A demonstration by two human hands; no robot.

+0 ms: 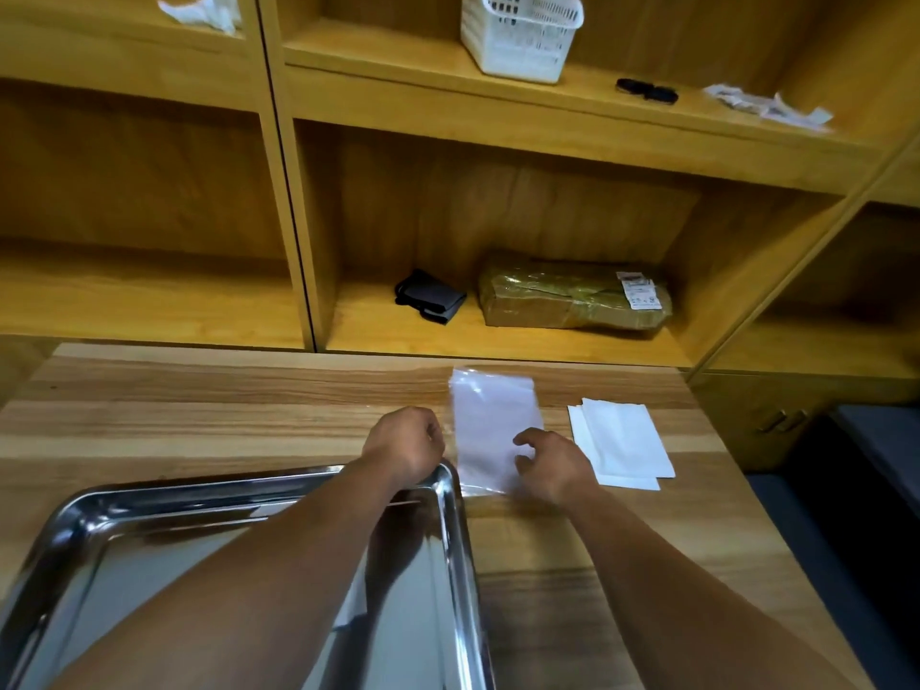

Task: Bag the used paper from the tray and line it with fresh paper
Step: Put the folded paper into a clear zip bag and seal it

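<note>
A shiny steel tray [455, 550] lies at the near left of the wooden table, and its inside looks bare. Just right of its far corner lies a clear plastic bag [490, 415] with white paper inside. My right hand [552, 465] rests on the bag's near right edge, fingers loosely curled on it. Above the tray's far right corner is my left hand [405, 443], curled into a fist beside the bag's left edge; whether it pinches the bag is unclear. A small stack of fresh white paper sheets [622, 443] lies to the right of the bag.
Wooden shelves rise behind the table [199, 415]. The lower shelf holds a taped brown parcel [572, 298] and a dark folded pouch [430, 296]. A white plastic basket [520, 34] stands on the upper shelf. The table's right edge drops off to a dark floor.
</note>
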